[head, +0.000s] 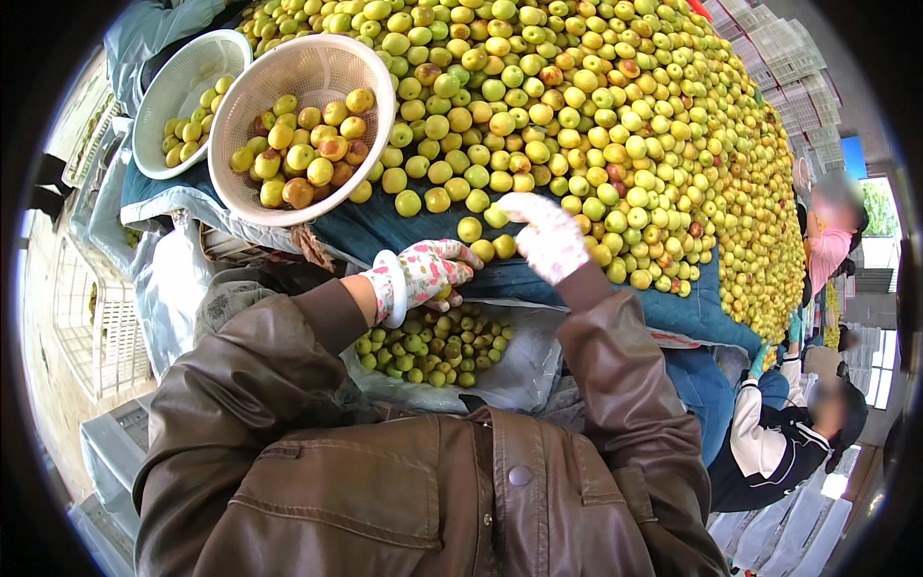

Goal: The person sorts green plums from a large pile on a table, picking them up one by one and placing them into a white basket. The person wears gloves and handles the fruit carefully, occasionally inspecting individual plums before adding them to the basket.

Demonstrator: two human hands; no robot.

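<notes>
My left hand point(431, 274), in a floral glove with a white ring-shaped band at the wrist, is over the padded blue cloth's front edge. A yellow-green jujube point(443, 293) shows between its fingers. To the right, my right hand point(548, 238), also gloved, reaches over the cloth point(404, 234) with its index finger at a green jujube point(496, 216). Its palm side is hidden. Loose jujubes point(483, 250) lie between the hands. Below my left hand, a plastic-lined container point(530, 360) holds many smaller-looking jujubes point(433, 350).
A large heap of jujubes point(548, 108) covers the table beyond my hands. Two plastic baskets, one pinkish point(223, 155) and one white point(148, 137), hold jujubes at left. Co-workers point(771, 440) stand along the right side. White crates point(101, 324) stand at left, more stacked point(793, 65) far right.
</notes>
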